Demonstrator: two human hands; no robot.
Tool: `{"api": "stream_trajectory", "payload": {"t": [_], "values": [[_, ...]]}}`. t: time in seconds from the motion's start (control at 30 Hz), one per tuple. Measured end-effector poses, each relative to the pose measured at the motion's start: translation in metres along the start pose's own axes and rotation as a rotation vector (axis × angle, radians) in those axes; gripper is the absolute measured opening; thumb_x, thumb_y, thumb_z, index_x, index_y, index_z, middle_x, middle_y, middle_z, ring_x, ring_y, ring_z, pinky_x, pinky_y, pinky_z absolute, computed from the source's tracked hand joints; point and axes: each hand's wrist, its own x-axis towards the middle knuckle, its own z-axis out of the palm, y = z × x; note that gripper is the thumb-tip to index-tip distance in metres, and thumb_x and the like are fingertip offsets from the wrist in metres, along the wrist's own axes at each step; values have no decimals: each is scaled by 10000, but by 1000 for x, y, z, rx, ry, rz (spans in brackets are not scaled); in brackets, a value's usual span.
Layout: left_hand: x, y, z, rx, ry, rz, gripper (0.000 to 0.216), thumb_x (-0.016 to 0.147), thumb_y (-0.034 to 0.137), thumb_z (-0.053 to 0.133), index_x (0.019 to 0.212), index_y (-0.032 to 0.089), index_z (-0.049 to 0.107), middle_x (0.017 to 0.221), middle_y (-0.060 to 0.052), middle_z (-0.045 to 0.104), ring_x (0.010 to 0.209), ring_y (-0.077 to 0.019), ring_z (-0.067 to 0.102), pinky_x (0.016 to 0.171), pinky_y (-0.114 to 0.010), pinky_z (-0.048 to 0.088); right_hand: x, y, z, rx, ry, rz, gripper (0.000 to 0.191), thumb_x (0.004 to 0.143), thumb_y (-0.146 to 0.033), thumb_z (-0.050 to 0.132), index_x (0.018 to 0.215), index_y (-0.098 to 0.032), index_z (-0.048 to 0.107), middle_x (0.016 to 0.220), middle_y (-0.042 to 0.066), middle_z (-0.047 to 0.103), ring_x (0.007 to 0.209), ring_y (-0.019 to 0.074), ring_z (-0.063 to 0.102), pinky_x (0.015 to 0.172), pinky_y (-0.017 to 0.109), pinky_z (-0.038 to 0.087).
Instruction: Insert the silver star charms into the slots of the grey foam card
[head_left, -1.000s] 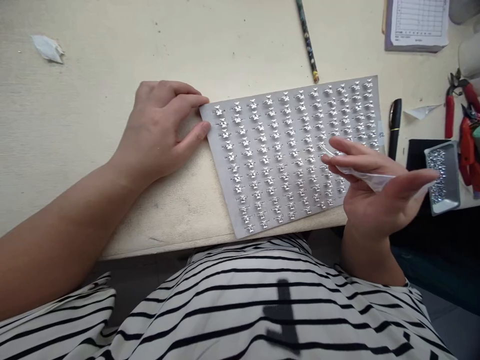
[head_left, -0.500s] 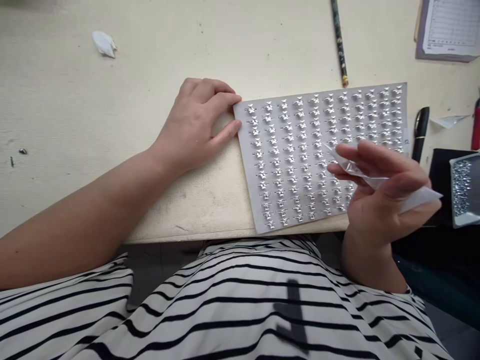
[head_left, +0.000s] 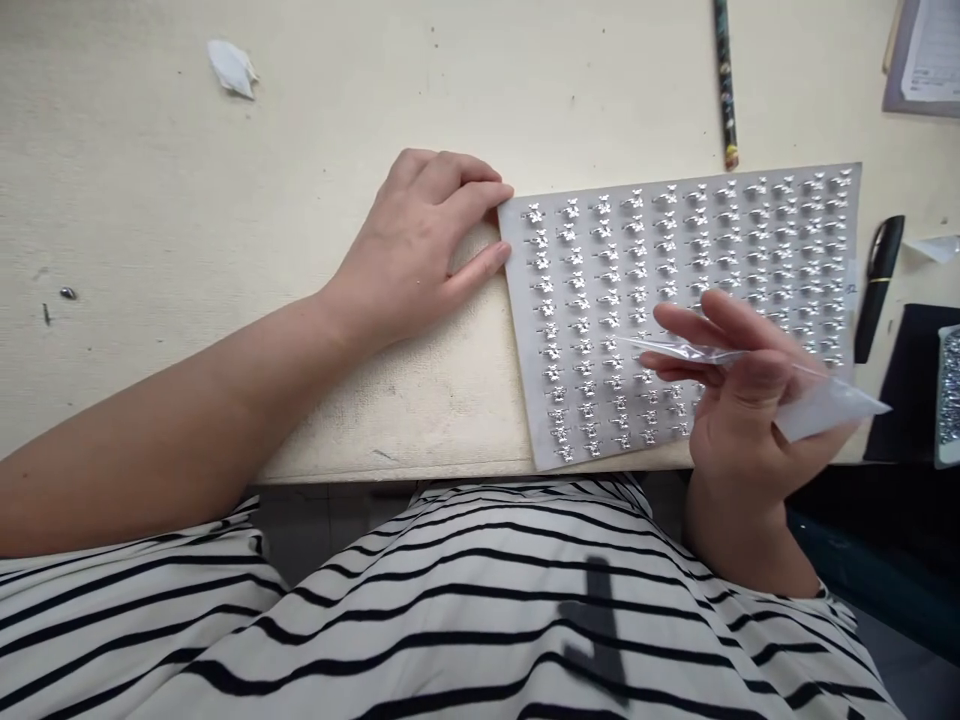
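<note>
A grey board (head_left: 551,420) lies tilted slightly on the table, carrying many rows of small silvery flower-like pieces. The fingertips and thumb of my left hand (head_left: 431,245) press on the board's upper left corner and left edge. Above the board's lower right part, my right hand (head_left: 757,410) grips a clear plastic cone (head_left: 814,410). The cone's narrow tip points left, over the middle rows. My right index and middle fingers stretch out beside it, and the hand hides part of the board.
Behind the board lies a dark patterned stick (head_left: 724,90). To its right are a black pen (head_left: 879,290), a clear scrap (head_left: 934,248), a dark pad (head_left: 904,390) and a tray of shiny bits (head_left: 949,400). A notepad (head_left: 930,60) and white crumpled scrap (head_left: 232,68) lie farther back.
The whole view has shifted, so the table things appear farther right. My right hand has moved left relative to the board, bringing the cone's tip over rows nearer its left side.
</note>
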Motion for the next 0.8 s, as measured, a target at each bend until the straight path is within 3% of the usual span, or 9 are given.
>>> {"api": "stream_trajectory", "payload": {"t": [0.1, 0.2, 0.3, 0.43, 0.63, 0.8], "values": [[0, -4, 4, 6, 41, 34, 491, 1026, 466, 488, 1445, 219, 557, 1458, -90, 559, 1367, -304, 442, 1239, -506, 299, -1, -2, 4, 45, -31, 9, 313, 1005, -390, 605, 1277, -288, 723, 1145, 2, 807, 933, 190, 799, 628, 311, 698], [0, -6, 6, 3, 42, 44, 476, 1018, 449, 500, 1438, 231, 556, 1456, -86, 566, 1367, -304, 452, 1238, -508, 310, 2, -4, 7, 50, -93, -11, 369, 961, -392, 675, 1323, -326, 689, 1073, -12, 809, 932, 212, 790, 674, 368, 702], [0, -7, 6, 2, 53, 56, 471, 1021, 454, 503, 1435, 235, 554, 1450, -81, 573, 1365, -306, 461, 1236, -507, 315, 6, -4, 9, 33, -106, -36, 467, 903, -457, 738, 1354, -362, 667, 995, 0, 794, 847, 216, 766, 616, 356, 660], [-1, -8, 8, 16, 73, 83, 473, 1024, 460, 514, 1433, 226, 553, 1440, -81, 575, 1356, -317, 463, 1225, -522, 331, 8, 4, 12, 37, -84, -79, 371, 973, -554, 601, 1233, -337, 754, 947, 16, 761, 766, 161, 719, 578, 313, 608], [-1, -10, 8, 27, 96, 103, 468, 1025, 452, 518, 1430, 220, 553, 1430, -82, 576, 1342, -321, 473, 1201, -525, 361, 2, 8, 17, 82, -177, -53, 329, 1043, -466, 511, 1168, -318, 777, 1056, -4, 803, 809, 138, 760, 620, 295, 657], [-1, -10, 9, 35, 85, 103, 476, 1024, 453, 521, 1435, 215, 554, 1438, -77, 569, 1346, -318, 466, 1207, -513, 349, 4, 7, 13, 129, -105, -37, 371, 951, -516, 661, 1223, -281, 752, 907, -13, 797, 807, 159, 776, 613, 287, 678]]}}
